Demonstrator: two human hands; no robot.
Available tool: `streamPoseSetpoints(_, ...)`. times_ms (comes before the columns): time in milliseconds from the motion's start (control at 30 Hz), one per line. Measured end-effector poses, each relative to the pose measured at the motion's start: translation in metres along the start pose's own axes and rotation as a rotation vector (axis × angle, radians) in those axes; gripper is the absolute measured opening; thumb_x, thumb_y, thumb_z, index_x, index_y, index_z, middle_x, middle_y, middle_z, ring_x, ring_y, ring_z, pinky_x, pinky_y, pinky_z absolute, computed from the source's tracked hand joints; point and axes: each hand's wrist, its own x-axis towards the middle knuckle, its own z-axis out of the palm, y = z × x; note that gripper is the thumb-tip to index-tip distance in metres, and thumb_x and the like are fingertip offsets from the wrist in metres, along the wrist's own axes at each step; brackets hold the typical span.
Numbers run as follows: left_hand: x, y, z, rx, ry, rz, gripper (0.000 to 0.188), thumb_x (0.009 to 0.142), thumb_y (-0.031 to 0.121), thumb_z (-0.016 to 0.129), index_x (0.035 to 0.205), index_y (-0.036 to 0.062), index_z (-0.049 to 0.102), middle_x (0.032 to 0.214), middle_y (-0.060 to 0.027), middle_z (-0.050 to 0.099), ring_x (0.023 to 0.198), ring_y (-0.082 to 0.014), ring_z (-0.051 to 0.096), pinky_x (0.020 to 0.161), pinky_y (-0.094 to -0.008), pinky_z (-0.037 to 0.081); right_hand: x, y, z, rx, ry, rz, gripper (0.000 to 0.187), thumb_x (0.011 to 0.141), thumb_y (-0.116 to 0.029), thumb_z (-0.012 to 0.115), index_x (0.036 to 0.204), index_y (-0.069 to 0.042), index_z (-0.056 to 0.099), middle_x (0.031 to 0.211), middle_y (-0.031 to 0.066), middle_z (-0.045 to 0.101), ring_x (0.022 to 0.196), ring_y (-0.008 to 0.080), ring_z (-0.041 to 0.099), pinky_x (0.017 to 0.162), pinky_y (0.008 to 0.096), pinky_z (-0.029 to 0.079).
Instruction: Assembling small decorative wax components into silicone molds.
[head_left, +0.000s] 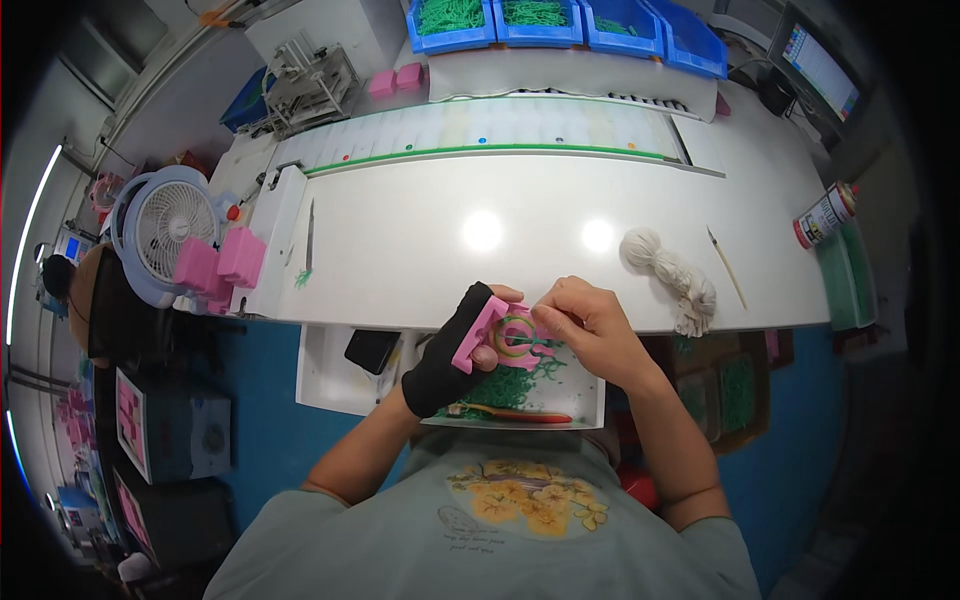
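Note:
My left hand [445, 352], in a black glove with bare fingertips, grips a pink moulded block [480, 334] over the table's front edge. A thin green ring [514, 356] sits against the pink piece, beside my left fingertips. My right hand [582, 315] is bare, its thumb and forefinger pinched at the right side of the pink piece. What lies between those fingertips is too small to make out. Below both hands is a pulled-out white drawer [325, 385] with green scraps [515, 388] and a red-and-yellow handled tool [520, 414].
On the white table [420, 230] lie tweezers [311, 235], a white cloth bundle [665, 270] and a thin pointed stick [728, 268]. A fan [175, 225] and pink blocks [240, 257] stand left. Blue bins [540, 25] line the back; a spray can [828, 215] leans right.

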Motion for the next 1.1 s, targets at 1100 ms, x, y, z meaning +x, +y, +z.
streamPoseSetpoints(1100,0.021,-0.007,0.011,-0.258,0.292,-0.022,0.096,0.071,0.084,0.045,0.127,0.0056,0.041,0.116,-0.0117,0.054,0.103,-0.0196,0.059,0.090,-0.0340,0.050,-0.002,0.021,0.047,1.081,0.211,0.194,0.018,0.094,-0.021,0.062,0.098,-0.004,0.065,0.091,0.0018,0.065,0.079,0.0063,0.057,0.070,0.0212,0.047)
